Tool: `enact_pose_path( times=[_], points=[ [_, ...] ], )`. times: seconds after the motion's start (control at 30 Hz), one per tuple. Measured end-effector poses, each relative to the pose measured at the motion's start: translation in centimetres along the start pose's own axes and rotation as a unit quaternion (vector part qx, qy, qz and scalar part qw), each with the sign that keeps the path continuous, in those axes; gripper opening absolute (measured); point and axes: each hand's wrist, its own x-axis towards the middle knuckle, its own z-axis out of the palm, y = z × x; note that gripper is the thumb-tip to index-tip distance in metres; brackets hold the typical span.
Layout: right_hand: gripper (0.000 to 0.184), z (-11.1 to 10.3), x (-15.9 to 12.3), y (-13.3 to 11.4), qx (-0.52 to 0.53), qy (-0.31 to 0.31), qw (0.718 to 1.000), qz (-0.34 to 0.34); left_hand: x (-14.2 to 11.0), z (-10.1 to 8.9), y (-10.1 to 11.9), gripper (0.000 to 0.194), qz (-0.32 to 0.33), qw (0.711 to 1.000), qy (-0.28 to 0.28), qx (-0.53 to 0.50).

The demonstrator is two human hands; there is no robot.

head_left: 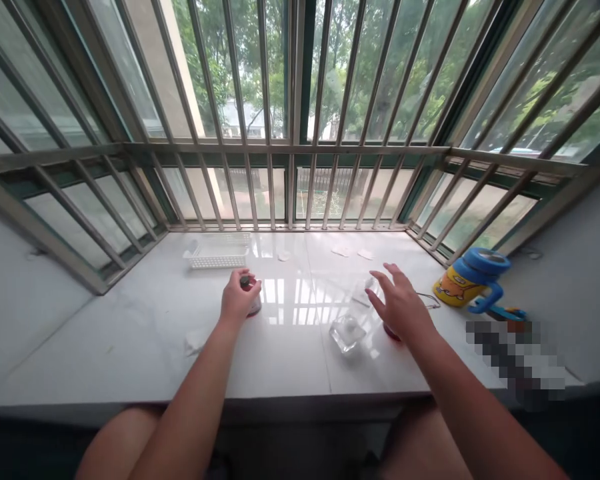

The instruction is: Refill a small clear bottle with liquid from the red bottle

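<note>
My left hand (pixel 239 293) is closed at the top of a small bottle (pixel 255 307) with a dark cap (pixel 245 282); its lower part looks reddish, and fingers hide much of it. The bottle stands on the white tiled ledge. Fingers spread, my right hand (pixel 397 300) is over the right part of the ledge and appears to hold nothing. A dark red thing (pixel 392 332) shows partly beneath that palm; its kind is hidden. To the left of it sits a square clear glass dish (pixel 347 333) with something whitish inside. Another clear object (pixel 363 297) lies behind, partly covered by my fingers.
A white plastic basket (pixel 217 253) stands at the back left. Flat white pieces (pixel 341 251) lie near the barred window. At right are a yellow and blue mug (pixel 467 279), a thin wire-like item (pixel 433 300) and a blurred-out patch. Crumpled white material (pixel 195 342) lies beside my left forearm.
</note>
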Motion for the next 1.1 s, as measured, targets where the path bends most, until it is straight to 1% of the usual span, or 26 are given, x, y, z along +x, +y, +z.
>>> enact_pose_path(
  times=[0.03, 0.07, 0.13, 0.17, 0.23, 0.3, 0.37, 0.4, 0.5, 0.57, 0.6, 0.67, 0.7, 0.73, 0.8, 0.83, 0.9, 0.93, 1.0, 1.03, 1.1],
  points=[
    [0.053, -0.1, 1.5, -0.4, 0.002, -0.04, 0.999, -0.002, 0.1, -1.0, -0.5, 0.043, -0.004, 1.0, 0.011, 0.007],
    [0.055, 0.1, 3.0, -0.8, 0.002, -0.065, 0.998, 0.0, 0.2, -1.9, -0.9, 0.042, -0.007, 1.0, 0.021, 0.013],
    [0.06, 0.9, 5.8, -1.3, -0.007, -0.119, 0.992, 0.037, 0.3, -3.0, -1.5, 0.041, -0.011, 0.999, 0.036, 0.024],
    [0.059, 1.5, 7.0, -1.4, -0.013, -0.149, 0.986, 0.068, 0.3, -3.3, -1.6, 0.041, -0.011, 0.999, 0.041, 0.028],
    [0.05, 2.7, 8.8, -1.5, -0.021, -0.205, 0.971, 0.118, 0.2, -3.5, -1.7, 0.04, -0.012, 0.998, 0.049, 0.035],
    [0.04, 3.7, 9.9, -1.8, -0.024, -0.239, 0.961, 0.139, 0.2, -3.4, -1.6, 0.039, -0.012, 0.998, 0.056, 0.04],
    [0.036, 4.3, 10.3, -2.6, -0.019, -0.245, 0.961, 0.127, 0.2, -3.3, -1.5, 0.038, -0.012, 0.997, 0.062, 0.043],
    [0.035, 4.5, 10.3, -3.3, -0.013, -0.242, 0.964, 0.11, 0.2, -3.2, -1.5, 0.037, -0.012, 0.997, 0.065, 0.045],
    [0.03, 4.8, 10.0, -6.4, 0.025, -0.226, 0.974, 0.018, 0.1, -3.1, -1.4, 0.037, -0.013, 0.997, 0.067, 0.047],
    [0.026, 4.7, 9.3, -9.1, 0.063, -0.217, 0.972, -0.065, 0.1, -3.2, -1.4, 0.037, -0.014, 0.997, 0.066, 0.048],
    [0.023, 4.5, 8.8, -10.5, 0.086, -0.213, 0.967, -0.112, 0.1, -3.2, -1.4, 0.037, -0.015, 0.997, 0.065, 0.048],
    [0.021, 3.8, 7.5, -13.1, 0.131, -0.208, 0.947, -0.208, 0.1, -3.3, -1.4, 0.037, -0.016, 0.997, 0.063, 0.049],
    [0.026, 3.3, 6.7, -14.2, 0.149, -0.205, 0.935, -0.248, 0.1, -3.3, -1.3, 0.037, -0.015, 0.997, 0.062, 0.05],
    [0.034, 2.8, 5.7, -15.0, 0.162, -0.199, 0.925, -0.28, 0.1, -3.3, -1.3, 0.037, -0.015, 0.997, 0.061, 0.051],
    [0.052, 1.7, 3.5, -15.8, 0.177, -0.176, 0.915, -0.318, 0.1, -3.3, -1.3, 0.037, -0.013, 0.997, 0.062, 0.051],
    [0.056, 1.2, 2.3, -15.7, 0.18, -0.163, 0.914, -0.324, 0.1, -3.3, -1.3, 0.037, -0.012, 0.997, 0.063, 0.051],
    [0.054, 0.9, -0.6, -14.8, 0.182, -0.127, 0.925, -0.309, 0.2, -3.2, -1.4, 0.037, -0.012, 0.997, 0.064, 0.051],
    [0.052, 1.0, -2.1, -13.9, 0.181, -0.085, 0.938, -0.281, 0.2, -3.2, -1.5, 0.037, -0.013, 0.997, 0.065, 0.051],
    [0.053, 2.0, -5.2, -11.8, 0.164, 0.004, 0.966, -0.202, 0.2, -3.2, -1.6, 0.038, -0.014, 0.996, 0.066, 0.052],
    [0.054, 2.9, -6.7, -10.7, 0.15, 0.037, 0.974, -0.166, 0.2, -3.1, -1.6, 0.038, -0.015, 0.996, 0.066, 0.053],
    [0.057, 4.9, -9.3, -8.8, 0.118, 0.077, 0.985, -0.097, 0.1, -3.1, -1.6, 0.037, -0.015, 0.996, 0.065, 0.055]
  ],
)
